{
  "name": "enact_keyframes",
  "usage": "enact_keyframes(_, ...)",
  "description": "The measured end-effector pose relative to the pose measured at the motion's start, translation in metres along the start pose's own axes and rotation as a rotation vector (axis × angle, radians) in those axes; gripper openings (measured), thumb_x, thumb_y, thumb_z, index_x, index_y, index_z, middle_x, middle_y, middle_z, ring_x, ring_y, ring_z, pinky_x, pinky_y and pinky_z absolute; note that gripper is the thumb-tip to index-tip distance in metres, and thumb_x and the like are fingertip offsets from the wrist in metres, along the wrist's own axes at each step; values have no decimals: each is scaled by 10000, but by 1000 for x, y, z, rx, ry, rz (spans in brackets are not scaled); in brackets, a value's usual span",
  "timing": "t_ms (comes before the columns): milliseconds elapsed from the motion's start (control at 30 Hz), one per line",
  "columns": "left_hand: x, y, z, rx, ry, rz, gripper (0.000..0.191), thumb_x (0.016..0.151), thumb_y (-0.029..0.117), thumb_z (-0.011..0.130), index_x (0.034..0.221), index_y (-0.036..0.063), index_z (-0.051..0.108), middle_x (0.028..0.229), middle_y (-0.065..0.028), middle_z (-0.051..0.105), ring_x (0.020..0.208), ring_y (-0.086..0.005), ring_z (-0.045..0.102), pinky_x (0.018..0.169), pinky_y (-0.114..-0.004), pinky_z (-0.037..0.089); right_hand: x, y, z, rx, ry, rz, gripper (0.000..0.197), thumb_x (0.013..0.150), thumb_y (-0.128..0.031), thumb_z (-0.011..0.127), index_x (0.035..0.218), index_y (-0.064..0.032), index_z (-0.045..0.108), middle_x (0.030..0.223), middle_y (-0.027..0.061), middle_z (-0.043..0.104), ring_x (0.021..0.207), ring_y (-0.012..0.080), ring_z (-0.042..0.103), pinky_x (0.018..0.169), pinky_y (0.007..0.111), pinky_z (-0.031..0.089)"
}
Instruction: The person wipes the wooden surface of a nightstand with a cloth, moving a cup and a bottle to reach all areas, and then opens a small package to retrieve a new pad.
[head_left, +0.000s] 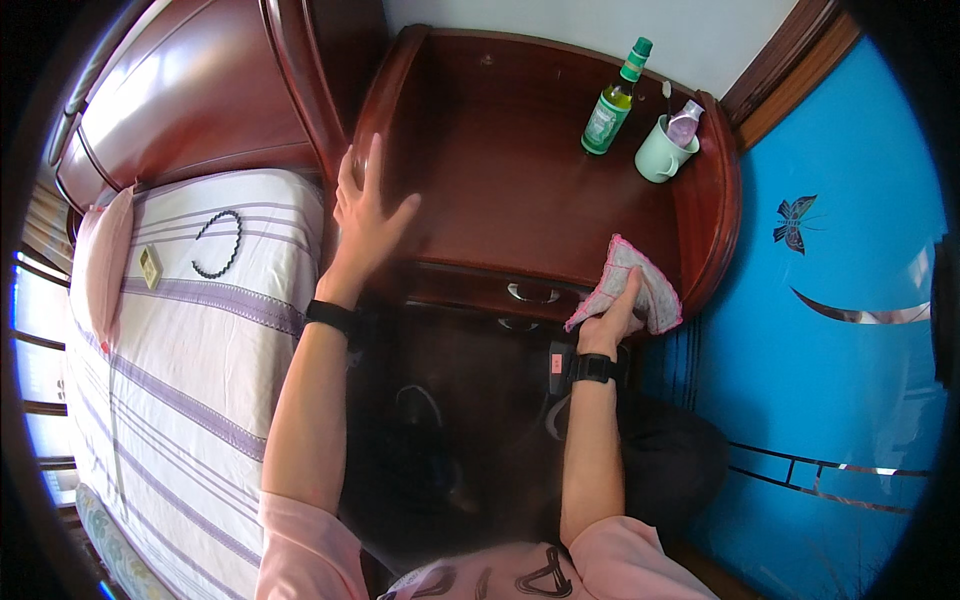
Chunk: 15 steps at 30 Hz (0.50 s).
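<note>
My right hand (616, 315) grips a grey cloth with a pink edge (660, 296) at the front right of a dark red wooden nightstand (480, 195). With its fingers spread, my left hand (367, 214) is at the nightstand's raised left rim and holds nothing. A green glass bottle with a green cap (606, 120) stands at the back right of the top. Beside it is a pale green mug (658, 154) holding a small pinkish bottle (684, 126) and what looks like a toothbrush (667, 91).
A bed with a striped sheet (202, 352) is on the left, bearing a black headband (238, 244), a small pale packet (150, 267) and a pink pillow (105, 262). Drawer handles (532, 293) are on the nightstand's front. A glossy blue panel (847, 397) stands on the right.
</note>
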<state>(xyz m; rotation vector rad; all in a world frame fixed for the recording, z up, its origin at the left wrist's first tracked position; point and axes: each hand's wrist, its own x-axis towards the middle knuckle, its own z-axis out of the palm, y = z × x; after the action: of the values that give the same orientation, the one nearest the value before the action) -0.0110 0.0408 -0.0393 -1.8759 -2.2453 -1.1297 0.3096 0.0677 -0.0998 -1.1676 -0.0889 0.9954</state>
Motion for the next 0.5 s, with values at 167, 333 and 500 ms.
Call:
enact_keyframes(167,0,2,0,9,-3,-20,935,901,392,723,1638,263,162,1626,-238,143,1477,-481,235,1172,-611,269,3,-1,0,64,36,-43,1097,700,-328,936,1523,-45,268,1494,154,443,1322,309,504,1119,474,459)
enact_keyframes(333,-2,-2,0,15,4,-20,940,896,383,731,1638,268,166,1624,-233,146,1477,-474,235,1170,-603,269,-20,-15,10,1,78,4,1103,748,-282,906,1573,-93,199,1569,182,349,1391,342,427,1163,500,402)
enact_keyframes(500,-1,-1,2,-2,6,-11,940,897,374,733,1639,272,164,1618,-230,150,1477,-470,229,1170,-600,265,-6,-3,0,36,57,-68,1058,775,-267,891,1575,-117,215,1586,184,327,1430,349,381,1182,521,365)
